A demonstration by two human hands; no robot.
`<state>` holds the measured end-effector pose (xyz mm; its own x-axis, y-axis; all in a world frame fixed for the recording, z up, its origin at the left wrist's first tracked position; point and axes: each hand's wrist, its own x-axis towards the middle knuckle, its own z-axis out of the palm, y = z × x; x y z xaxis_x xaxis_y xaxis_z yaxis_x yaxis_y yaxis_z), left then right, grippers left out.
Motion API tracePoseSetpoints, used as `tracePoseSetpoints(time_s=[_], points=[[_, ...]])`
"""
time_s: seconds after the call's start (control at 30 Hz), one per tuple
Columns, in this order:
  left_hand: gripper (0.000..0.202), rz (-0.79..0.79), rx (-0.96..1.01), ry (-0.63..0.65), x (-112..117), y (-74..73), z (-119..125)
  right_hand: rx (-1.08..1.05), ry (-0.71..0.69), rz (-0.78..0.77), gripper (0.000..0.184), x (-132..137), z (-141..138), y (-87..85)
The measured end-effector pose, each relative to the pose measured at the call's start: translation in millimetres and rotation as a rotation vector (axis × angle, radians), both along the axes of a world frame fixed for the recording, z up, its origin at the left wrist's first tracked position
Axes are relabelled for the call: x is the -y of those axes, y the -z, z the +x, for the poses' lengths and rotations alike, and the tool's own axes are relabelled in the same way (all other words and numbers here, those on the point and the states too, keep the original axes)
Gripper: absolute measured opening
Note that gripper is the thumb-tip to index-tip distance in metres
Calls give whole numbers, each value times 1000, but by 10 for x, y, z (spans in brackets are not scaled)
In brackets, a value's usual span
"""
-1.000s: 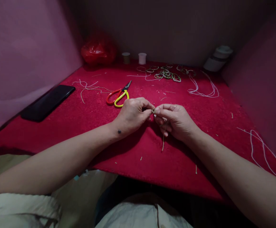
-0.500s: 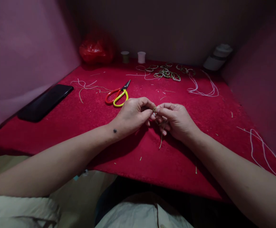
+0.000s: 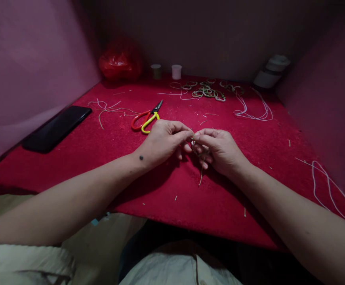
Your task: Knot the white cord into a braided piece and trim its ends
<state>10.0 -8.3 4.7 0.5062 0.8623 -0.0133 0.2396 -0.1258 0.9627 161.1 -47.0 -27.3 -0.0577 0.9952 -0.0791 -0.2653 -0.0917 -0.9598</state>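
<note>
My left hand (image 3: 163, 141) and my right hand (image 3: 216, 149) meet over the middle of the red cloth (image 3: 107, 150). Both pinch a small knotted piece of cord (image 3: 193, 139) between thumb and fingertips. A thin pale cord end (image 3: 201, 174) hangs down from under my right fingers to the cloth. The knot itself is mostly hidden by the fingertips. Just behind my left hand lie scissors (image 3: 145, 118) with one red and one yellow handle.
A black phone (image 3: 56, 127) lies at the left edge. Several knotted cord loops (image 3: 206, 92) and loose white cords (image 3: 254, 109) lie at the back. A red bag (image 3: 119, 63), two small spools (image 3: 166, 71) and a white container (image 3: 271, 71) stand by the wall. Another white cord (image 3: 329, 190) loops at right.
Both hands have stayed together, with only small finger shifts on the knot. The hanging cord end has swung slightly left.
</note>
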Motion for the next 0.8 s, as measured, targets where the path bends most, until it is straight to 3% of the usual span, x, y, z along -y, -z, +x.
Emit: tracePoseSetpoints(time_s=[0.2,0.27,0.4,0.5,0.63,0.8], points=[[8,69,-32,-68,-28,26,-14,-39,-12,-1,14,-10,-2,6],[8,216,-70,-70,-47,70,-21,-47,-7,-7,13,-12,-6,0],[6,746,-132,-87,-78,165,-57,-51,-2,-4,13,-12,-9,-7],[8,1025,-195,-76,-65,206,-83,-48,-7,5,14,-13,-8,-4],[12,1207,-297,-92,-30,231,-94,-43,-14,11,15,-14,-6,1],[16,1296,-375,-119,-11,251,-92,-41,-16,11,15,-9,-7,-6]])
